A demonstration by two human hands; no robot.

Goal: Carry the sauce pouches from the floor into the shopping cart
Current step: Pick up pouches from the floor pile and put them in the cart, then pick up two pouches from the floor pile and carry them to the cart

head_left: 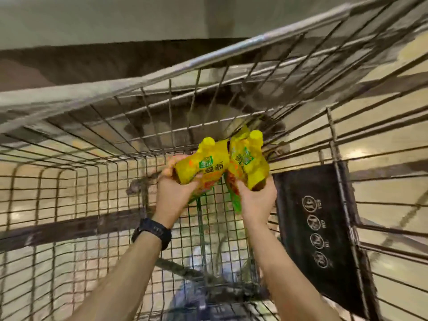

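Left hand (172, 193) grips one yellow pouch (203, 166); right hand (257, 200) grips another pouch (249, 163), fingers clamped; both touching, inside the wire cart (92, 186).

Shiny beige floor tiles (384, 137) with light glaring off them, plain pale wall (92, 19) up top, dark brownish strip (69, 63) along its base.

Yellow sauce pouches (222, 163), grey wire cart (92, 172), black watch (152, 230).

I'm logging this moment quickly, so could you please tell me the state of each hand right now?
Left hand: closed, gripping a yellow sauce pouch.
Right hand: closed, gripping a second yellow pouch.
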